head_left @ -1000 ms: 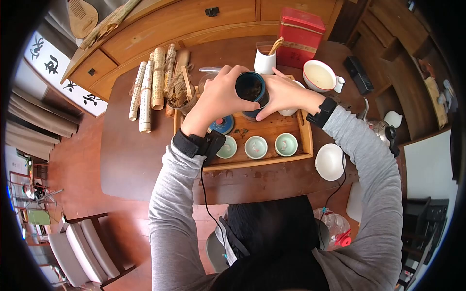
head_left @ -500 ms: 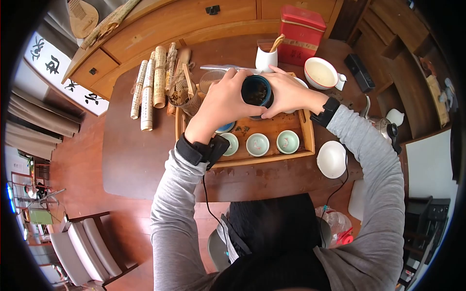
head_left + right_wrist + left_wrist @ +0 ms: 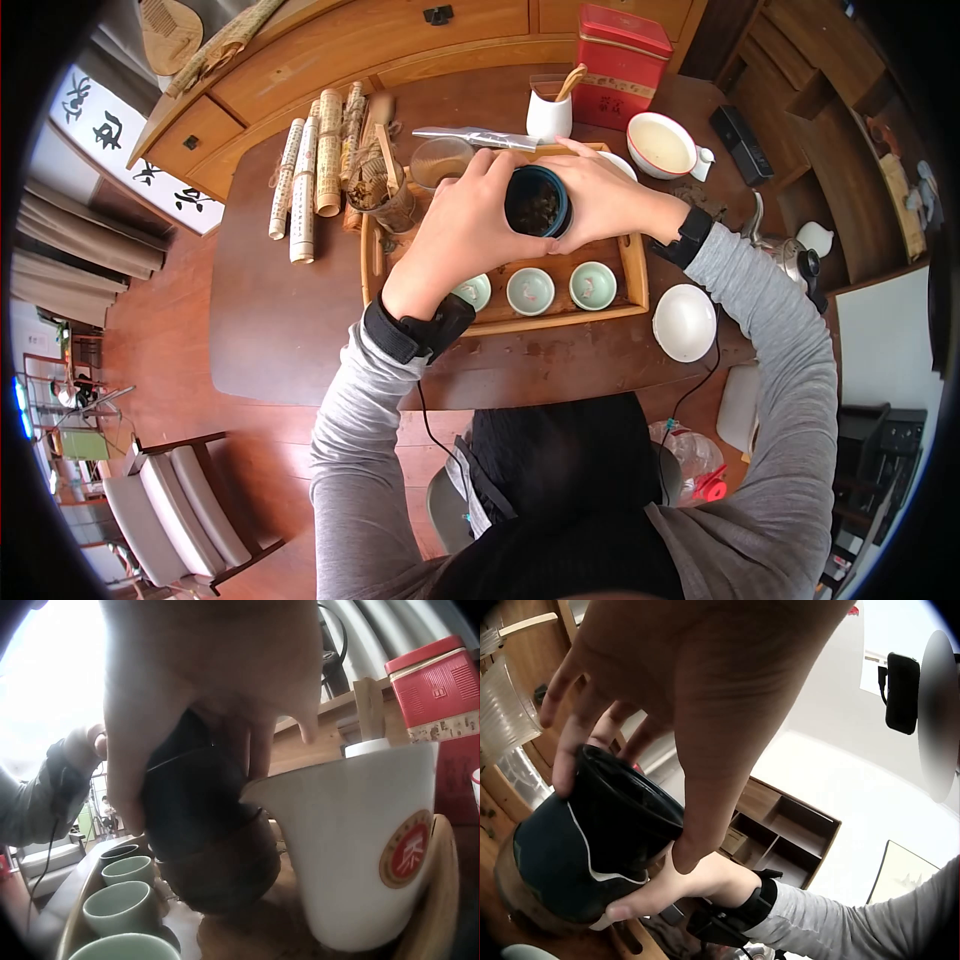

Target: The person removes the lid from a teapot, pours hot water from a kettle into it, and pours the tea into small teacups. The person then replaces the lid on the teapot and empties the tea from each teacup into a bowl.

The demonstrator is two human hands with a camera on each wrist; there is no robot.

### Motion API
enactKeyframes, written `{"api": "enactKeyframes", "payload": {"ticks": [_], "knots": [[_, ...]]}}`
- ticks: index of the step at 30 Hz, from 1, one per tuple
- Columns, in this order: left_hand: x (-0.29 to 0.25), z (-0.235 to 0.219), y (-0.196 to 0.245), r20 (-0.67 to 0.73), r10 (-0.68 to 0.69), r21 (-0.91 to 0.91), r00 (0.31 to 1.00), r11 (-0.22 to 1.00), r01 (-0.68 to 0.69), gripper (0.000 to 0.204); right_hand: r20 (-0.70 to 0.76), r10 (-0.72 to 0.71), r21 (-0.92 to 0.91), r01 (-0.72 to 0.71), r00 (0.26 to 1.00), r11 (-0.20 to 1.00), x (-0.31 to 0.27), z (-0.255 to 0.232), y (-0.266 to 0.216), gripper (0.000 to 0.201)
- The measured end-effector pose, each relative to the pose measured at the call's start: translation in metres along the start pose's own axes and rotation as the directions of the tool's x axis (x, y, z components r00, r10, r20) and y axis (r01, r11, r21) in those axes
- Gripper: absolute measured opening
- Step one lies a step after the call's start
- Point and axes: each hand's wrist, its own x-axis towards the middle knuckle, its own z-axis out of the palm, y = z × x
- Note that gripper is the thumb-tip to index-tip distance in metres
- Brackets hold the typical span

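Observation:
Both hands hold a dark blue tea cup (image 3: 538, 203) over the wooden tray (image 3: 632, 270), and dark tea leaves show inside it. My left hand (image 3: 462, 225) grips the cup's left side, with fingers on the far side and thumb near the rim. On the other side my right hand (image 3: 612, 200) curls round it, its thumb at the near side. The left wrist view shows the cup (image 3: 562, 855) tilted, with a brown lower part. In the right wrist view a white pitcher (image 3: 352, 840) stands right beside the cup (image 3: 202, 802).
Three pale green cups (image 3: 530, 291) line the tray's near side. Behind are a clear bowl (image 3: 440, 160), a white tool holder (image 3: 548, 118) and a red tin (image 3: 622, 65). Scrolls (image 3: 328, 155) lie left. A white bowl (image 3: 685, 323) and a kettle (image 3: 790, 265) stand right.
Both hands have shifted to the right and slightly nearer with the cup. The blue lid on the tray is now hidden behind the left hand, while the clear bowl has come into view.

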Motion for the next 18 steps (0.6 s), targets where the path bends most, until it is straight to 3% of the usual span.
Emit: {"api": "enactKeyframes", "payload": {"ticks": [18], "knots": [[-0.025, 0.013, 0.002, -0.084, 0.049, 0.026, 0.995, 0.999, -0.047, 0.077, -0.076, -0.158, -0.178, 0.142, 0.985, 0.974, -0.011, 0.003, -0.012, 0.075]]}}
